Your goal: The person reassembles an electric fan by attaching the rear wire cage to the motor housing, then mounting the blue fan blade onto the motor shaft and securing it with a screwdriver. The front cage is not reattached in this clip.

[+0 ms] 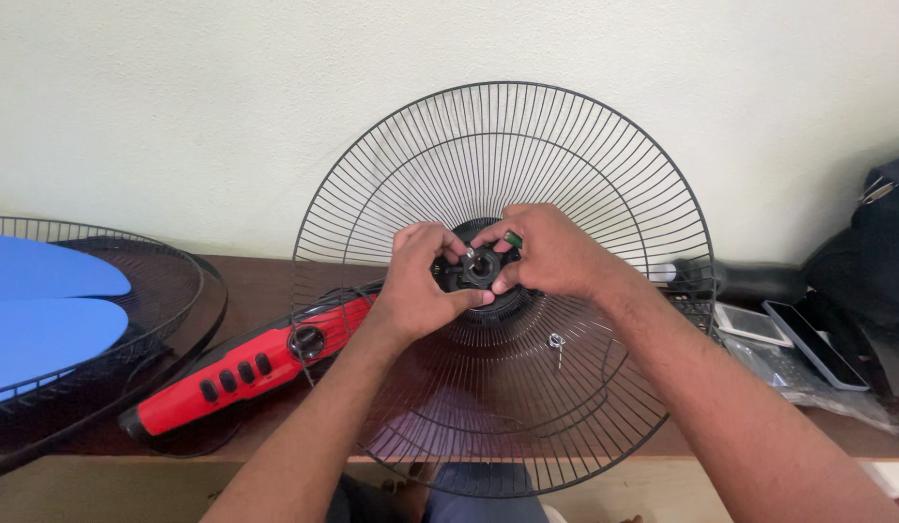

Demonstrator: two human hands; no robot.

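A round black wire fan grille (pixel 585 174) stands upright in front of me, leaning toward the pale wall. At its centre sits a black hub with a metal shaft end (pixel 482 264). My left hand (pixel 422 286) grips the left side of the hub, thumb under it. My right hand (pixel 556 254) pinches the hub's right side, fingertips at the shaft. A small metal screw or clip (pixel 557 342) hangs on the wires below the hub.
A red and black fan body with buttons (pixel 238 368) lies on the brown table (pixel 265 281) behind the grille. At the left, a second grille (pixel 168 281) holds blue blades (pixel 43 310). Phones (pixel 807 339) and a dark bag (pixel 880 261) sit at the right.
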